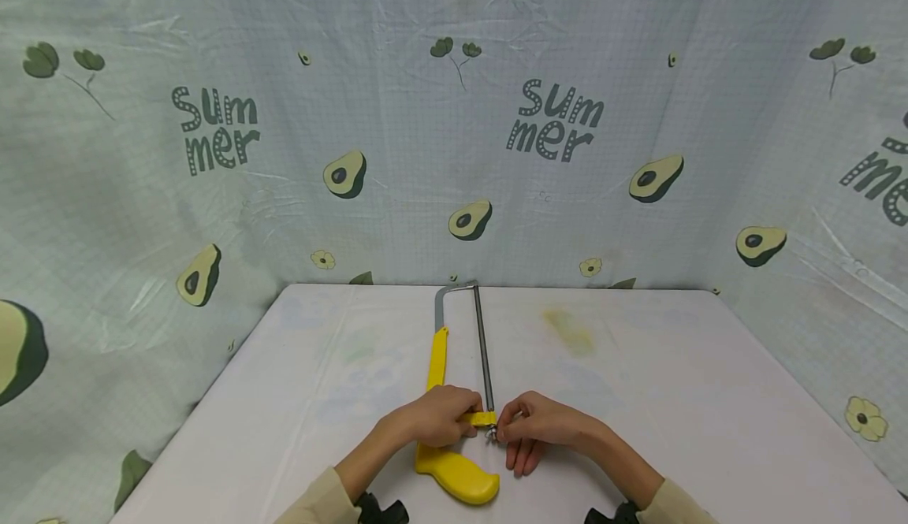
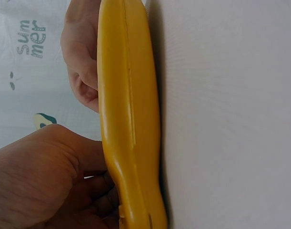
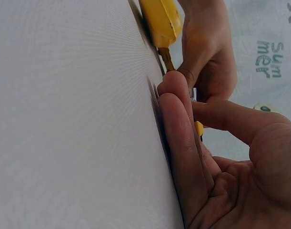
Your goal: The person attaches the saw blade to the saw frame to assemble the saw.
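Observation:
A hacksaw with a yellow handle [image 1: 461, 477] lies flat on the white table, its grey metal frame [image 1: 440, 307] pointing away from me. Opposite the yellow spine runs a straight grey bar or blade [image 1: 484, 351]. My left hand [image 1: 441, 417] grips the saw at its yellow crosspiece [image 1: 484, 419], thumb and fingers round it. At the near end of that bar sits a small metal wing nut [image 1: 492, 434], which my right hand [image 1: 532, 429] pinches between thumb and index finger. In the left wrist view the yellow handle [image 2: 128, 95] hides part of both hands.
The white table [image 1: 638, 398] extends around the saw, with a faint yellowish stain [image 1: 570, 331] towards the back right. Behind and beside it hangs a pale curtain [image 1: 404, 114] printed with avocados and lettering. Dark straps [image 1: 383, 510] show at the wrists.

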A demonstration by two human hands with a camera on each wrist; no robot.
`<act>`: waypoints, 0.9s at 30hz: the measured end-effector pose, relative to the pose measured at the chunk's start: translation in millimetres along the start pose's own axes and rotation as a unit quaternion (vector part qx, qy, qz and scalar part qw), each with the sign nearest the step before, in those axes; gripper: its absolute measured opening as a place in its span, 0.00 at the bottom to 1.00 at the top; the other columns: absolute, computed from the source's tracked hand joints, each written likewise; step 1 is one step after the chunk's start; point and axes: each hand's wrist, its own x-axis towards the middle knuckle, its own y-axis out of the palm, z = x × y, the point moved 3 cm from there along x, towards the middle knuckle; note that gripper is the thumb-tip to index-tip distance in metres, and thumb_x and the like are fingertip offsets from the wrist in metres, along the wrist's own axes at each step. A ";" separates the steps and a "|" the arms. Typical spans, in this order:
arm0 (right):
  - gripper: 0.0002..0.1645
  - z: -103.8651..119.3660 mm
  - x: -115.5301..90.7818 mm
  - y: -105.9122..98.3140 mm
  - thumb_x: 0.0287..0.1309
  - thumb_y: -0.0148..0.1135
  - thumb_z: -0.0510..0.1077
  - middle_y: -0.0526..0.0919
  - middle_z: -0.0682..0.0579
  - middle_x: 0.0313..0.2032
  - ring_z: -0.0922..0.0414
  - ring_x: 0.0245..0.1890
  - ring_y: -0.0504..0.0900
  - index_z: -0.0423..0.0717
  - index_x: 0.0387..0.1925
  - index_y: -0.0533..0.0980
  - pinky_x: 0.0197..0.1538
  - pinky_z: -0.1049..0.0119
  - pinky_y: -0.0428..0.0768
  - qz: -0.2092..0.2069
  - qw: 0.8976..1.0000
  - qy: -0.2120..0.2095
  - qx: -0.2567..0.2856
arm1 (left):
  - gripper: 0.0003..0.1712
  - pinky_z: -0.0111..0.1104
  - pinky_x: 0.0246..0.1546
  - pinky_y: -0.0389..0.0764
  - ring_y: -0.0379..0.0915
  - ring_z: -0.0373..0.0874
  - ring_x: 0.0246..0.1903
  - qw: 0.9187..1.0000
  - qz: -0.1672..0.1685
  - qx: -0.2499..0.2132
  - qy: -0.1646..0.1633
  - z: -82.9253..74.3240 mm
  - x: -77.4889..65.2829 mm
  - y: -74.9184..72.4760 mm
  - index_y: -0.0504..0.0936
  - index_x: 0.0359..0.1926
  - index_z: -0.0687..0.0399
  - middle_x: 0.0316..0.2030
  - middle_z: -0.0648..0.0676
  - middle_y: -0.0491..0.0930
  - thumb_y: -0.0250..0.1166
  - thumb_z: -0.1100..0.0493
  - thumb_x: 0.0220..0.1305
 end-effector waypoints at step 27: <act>0.08 -4.5 1.7 -0.6 0.68 0.62 0.42 0.88 0.49 0.24 0.60 0.21 0.88 0.38 0.39 0.77 0.26 0.68 0.84 0.008 1.000 -0.003 0.011 | 0.05 0.26 0.35 0.70 0.67 0.35 0.31 1.000 0.001 -0.004 -0.007 -1.5 -1.0 0.2 0.80 0.43 0.49 0.29 0.43 0.73 0.68 0.58 0.69</act>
